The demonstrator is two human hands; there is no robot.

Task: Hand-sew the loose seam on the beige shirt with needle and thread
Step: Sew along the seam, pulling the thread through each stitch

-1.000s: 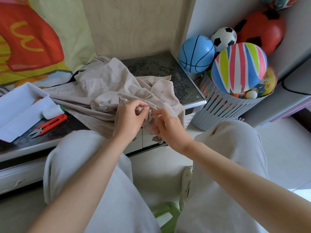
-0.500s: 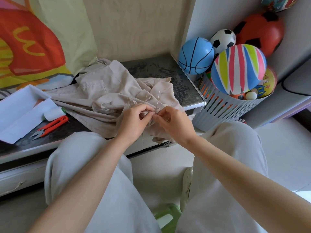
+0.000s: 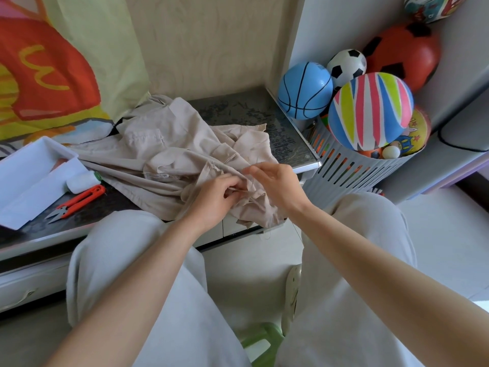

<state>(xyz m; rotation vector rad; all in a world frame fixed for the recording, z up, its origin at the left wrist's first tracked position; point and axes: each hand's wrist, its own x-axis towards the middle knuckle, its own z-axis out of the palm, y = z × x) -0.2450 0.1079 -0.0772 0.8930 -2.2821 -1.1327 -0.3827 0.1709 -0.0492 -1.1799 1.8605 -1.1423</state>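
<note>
At the front edge of the table, the left hand is gripping the bunched seam of the beige shirt. The right hand, just to its right, is pinching what appears to be the needle, which is pointing up and away from the seam.

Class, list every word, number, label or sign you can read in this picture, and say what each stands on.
"M", a tilted yellow arch-like mark: on the red patch of the printed cloth.
Blue basketball: faint print near its top, too small to read.
Patterned ball at the top edge: markings too blurred to read.
Nothing else legible.
</note>
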